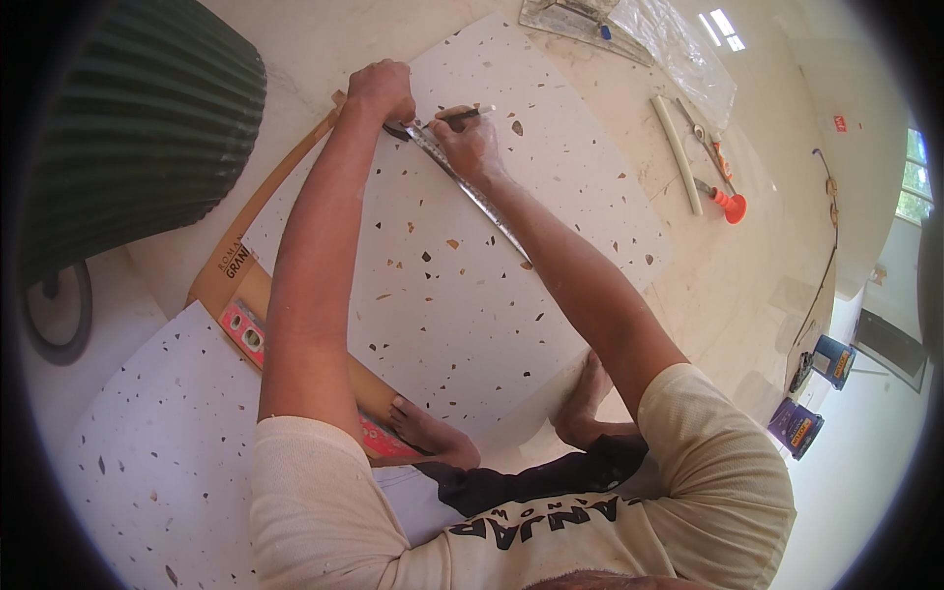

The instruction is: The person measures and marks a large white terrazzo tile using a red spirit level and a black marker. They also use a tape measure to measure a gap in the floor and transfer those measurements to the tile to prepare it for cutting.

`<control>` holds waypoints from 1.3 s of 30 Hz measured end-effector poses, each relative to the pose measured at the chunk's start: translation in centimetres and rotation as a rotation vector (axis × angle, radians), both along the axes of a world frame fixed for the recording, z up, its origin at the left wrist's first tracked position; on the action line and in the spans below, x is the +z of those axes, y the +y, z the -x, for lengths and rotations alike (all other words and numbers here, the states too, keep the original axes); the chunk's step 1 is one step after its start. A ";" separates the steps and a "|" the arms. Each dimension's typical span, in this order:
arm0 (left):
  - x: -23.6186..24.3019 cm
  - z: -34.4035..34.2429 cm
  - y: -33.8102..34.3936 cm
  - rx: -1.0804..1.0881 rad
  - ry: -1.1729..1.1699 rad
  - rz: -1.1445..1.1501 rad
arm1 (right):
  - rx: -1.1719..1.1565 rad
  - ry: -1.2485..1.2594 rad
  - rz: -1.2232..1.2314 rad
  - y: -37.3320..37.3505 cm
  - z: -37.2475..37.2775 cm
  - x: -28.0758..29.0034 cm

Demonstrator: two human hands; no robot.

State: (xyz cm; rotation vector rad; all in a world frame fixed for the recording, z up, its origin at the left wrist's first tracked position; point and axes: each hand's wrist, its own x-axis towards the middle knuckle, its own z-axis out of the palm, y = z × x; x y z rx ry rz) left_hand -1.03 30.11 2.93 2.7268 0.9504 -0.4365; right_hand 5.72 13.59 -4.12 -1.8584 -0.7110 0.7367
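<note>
A speckled white slab [442, 324] lies beneath me with a silver metal rule [472, 197] laid diagonally across its upper part. My left hand [382, 93] is closed over the rule's upper end, by a dark piece partly hidden under it, near the slab's left edge. Just right of it, my right hand [470, 143] grips a dark marker [464, 116] with a pale end, beside the rule. Brown cardboard [221, 275] runs along the slab's left side, with a red spirit level [241, 324] on it, partly behind my left forearm. My bare feet [433, 433] are at the slab's lower part.
A second slab [157, 442] lies lower left, below a large dark green ribbed bin [147, 128]. At the right are a pale bar [676, 147], orange-handled tools [728, 205] and two containers [834, 359] against the wall. A trowel [575, 29] and plastic sheet [678, 54] lie at the top.
</note>
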 end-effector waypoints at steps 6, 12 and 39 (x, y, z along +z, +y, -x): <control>0.3 -0.4 -0.2 0.014 0.082 0.002 | -0.034 -0.006 0.007 0.1 0.0 0.1; 0.2 -0.5 -0.1 0.026 0.087 0.011 | -0.032 -0.022 0.026 0.3 0.2 0.1; 0.4 -0.4 -0.1 0.037 0.081 0.016 | -0.095 -0.099 0.040 0.5 0.5 0.8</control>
